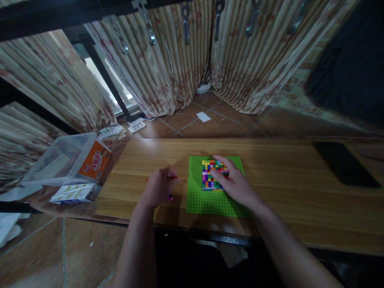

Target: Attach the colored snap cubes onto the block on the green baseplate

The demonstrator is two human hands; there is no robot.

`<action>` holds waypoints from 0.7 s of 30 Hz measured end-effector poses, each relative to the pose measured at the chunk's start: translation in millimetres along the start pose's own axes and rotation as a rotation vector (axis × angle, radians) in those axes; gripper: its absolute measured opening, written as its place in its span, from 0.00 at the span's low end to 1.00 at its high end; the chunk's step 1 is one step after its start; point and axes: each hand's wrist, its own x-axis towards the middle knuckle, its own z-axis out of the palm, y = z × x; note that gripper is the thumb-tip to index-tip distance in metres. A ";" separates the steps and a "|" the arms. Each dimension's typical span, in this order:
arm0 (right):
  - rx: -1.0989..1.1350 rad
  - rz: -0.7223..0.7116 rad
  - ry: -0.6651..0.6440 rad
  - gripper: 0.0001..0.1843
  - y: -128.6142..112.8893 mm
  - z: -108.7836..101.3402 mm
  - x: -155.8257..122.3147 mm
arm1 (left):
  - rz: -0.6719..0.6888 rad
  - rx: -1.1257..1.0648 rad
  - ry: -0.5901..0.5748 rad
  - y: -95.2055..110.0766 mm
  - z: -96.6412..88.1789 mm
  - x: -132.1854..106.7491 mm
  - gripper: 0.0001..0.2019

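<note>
A green studded baseplate [196, 204] lies on the wooden table. On it sits a square block of multicoloured toy building bricks [210, 183]. My right hand [237, 184] grips this block from the right, its thumb over the top and its fingers around the far and right sides, hiding part of it. Left of the baseplate, my left hand [157, 186] is closed in a pinch above the table, with a small red brick [175, 177] at its blurred fingertips. A few small pink and purple bricks [170, 197] lie beside that hand.
A black flat device, perhaps a tablet [346, 164], lies at the table's right. Left of the table stand a clear plastic bin [66, 160] with an orange label and a white box [75, 193]. Striped curtains [168, 68] hang beyond, with metal tools [186, 24] overhead.
</note>
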 end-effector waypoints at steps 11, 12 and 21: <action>-0.002 -0.029 -0.007 0.27 0.0 -0.5 -0.2 | 0.202 -0.278 -0.226 23.7 31.7 -7.1 0.04; -0.003 -0.033 -0.004 0.27 -0.1 -0.5 -0.2 | 0.195 -0.289 -0.223 24.2 33.2 -7.0 0.04; -0.004 -0.050 0.004 0.27 1.3 0.2 -0.7 | 0.204 -0.298 -0.210 20.8 39.5 -4.6 0.03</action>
